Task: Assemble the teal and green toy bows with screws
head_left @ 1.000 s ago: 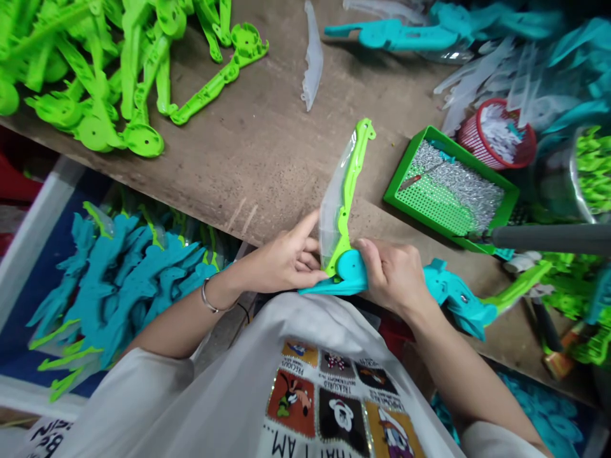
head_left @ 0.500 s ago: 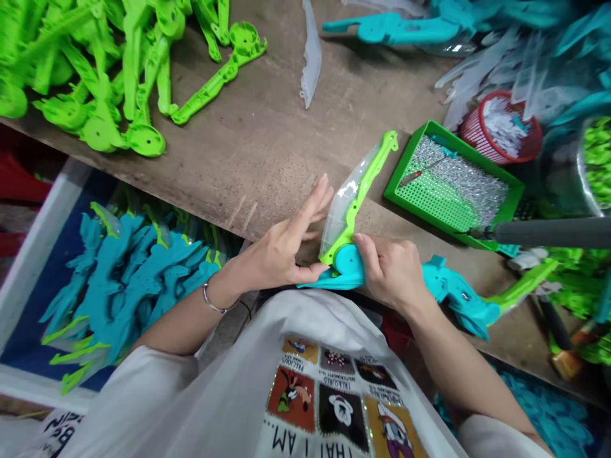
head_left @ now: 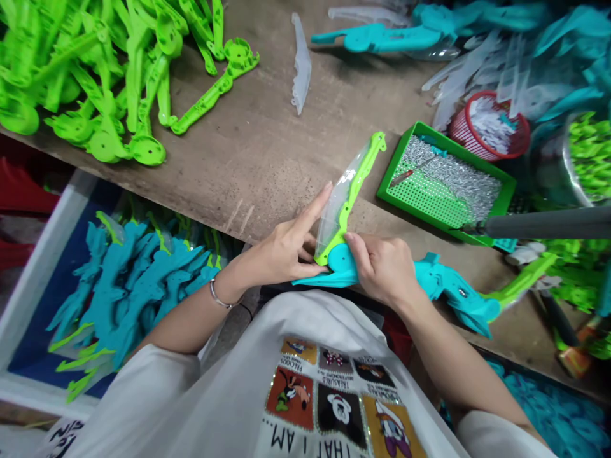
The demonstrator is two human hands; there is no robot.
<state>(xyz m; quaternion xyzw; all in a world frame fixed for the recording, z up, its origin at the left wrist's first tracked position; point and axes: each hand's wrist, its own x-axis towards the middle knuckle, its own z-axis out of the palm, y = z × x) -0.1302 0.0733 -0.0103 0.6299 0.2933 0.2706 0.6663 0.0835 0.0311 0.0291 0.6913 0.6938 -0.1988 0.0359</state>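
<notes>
1. Ten o'clock: one heap of lime-green plastic arms (head_left: 71, 54), too many to count, on the brown wooden counter (head_left: 214, 172).
2. Eight o'clock, past its edge: one white-rimmed blue crate (head_left: 42, 264).
3. Centre, near edge: left hand (head_left: 291, 245), grip apart, touching one turquoise-and-lime plastic piece (head_left: 342, 256), its clear curved panel (head_left: 338, 200) towards one.
4. Right hand (head_left: 387, 267): grip clamped around that piece.
5. Two o'clock: one green perforated plastic tray (head_left: 417, 213).

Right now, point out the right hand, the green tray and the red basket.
Right hand (head_left: 389, 268): head view, on the back of the hand.
Green tray (head_left: 432, 200): head view, on its bare perforated floor.
Red basket (head_left: 468, 140): head view, on its side wall.
</notes>
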